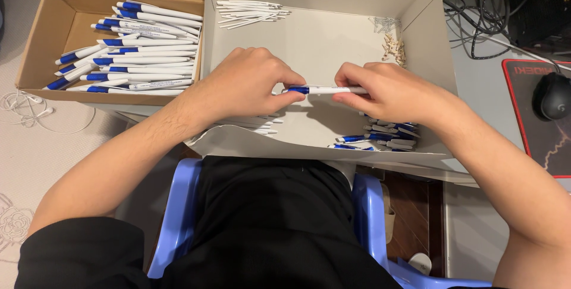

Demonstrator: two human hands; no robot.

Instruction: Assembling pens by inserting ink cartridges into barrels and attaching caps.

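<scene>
My left hand (247, 84) pinches the blue end of the pen (324, 90) and my right hand (386, 90) grips its white barrel, over the white box (321, 45). I keep both halves in line (crooked jams, I judge); finished pens (137, 45) lie beyond.

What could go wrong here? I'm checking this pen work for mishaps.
The white box overhangs the person's lap, so leaning on its sagging front flap might tip the loose parts out. The white-and-blue pen, pinched between left hand and right hand, could spring apart and scatter small pieces.
</scene>
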